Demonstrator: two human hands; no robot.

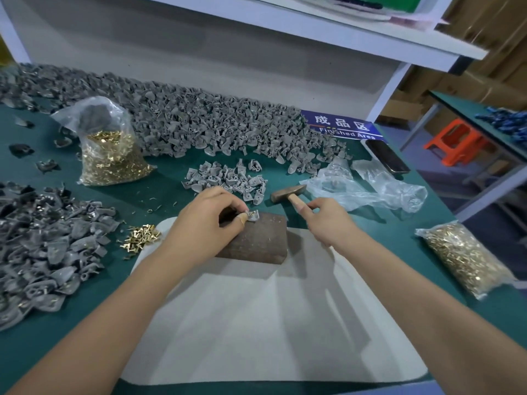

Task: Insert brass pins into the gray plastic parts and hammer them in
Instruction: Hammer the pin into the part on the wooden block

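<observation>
The green-topped table [176,192] fills most of the frame, with a long heap of gray plastic parts [182,115] banked across its upper half and a darker heap of gray parts [42,252] at the left edge. A white rounded mat [271,323] lies in the lower centre, and on its upper end sits a rusty brown metal block [256,240]. Both bare forearms reach up from the bottom corners of the frame toward that block. The left hand [205,220] is arched over the block's upper left corner, palm down, its fingers [236,208] curled and pinching a small gray plastic part with a brass pin [253,215] against the block's top; a tan bandage wraps the thumb tip. The right hand [328,218] lies just right of the block, fingers curled round the pale wooden handle of a small hammer [285,193], the thumb stretched along the handle; the hammer's brown metal head rests low near the table, just above the block. A clear plastic bag of brass pins [114,155] stands at the upper left, and a second bag of brass pins [467,258] lies at the right edge. Crumpled clear plastic wrap [368,186] lies right of the hammer. A small cluster of gray parts [228,178] sits just above the hands, and a loose pile of brass pins [139,238] lies just left of the mat. A blue sign reading "Finished Area" [342,128] and a dark phone [385,156] sit at the upper right.
</observation>
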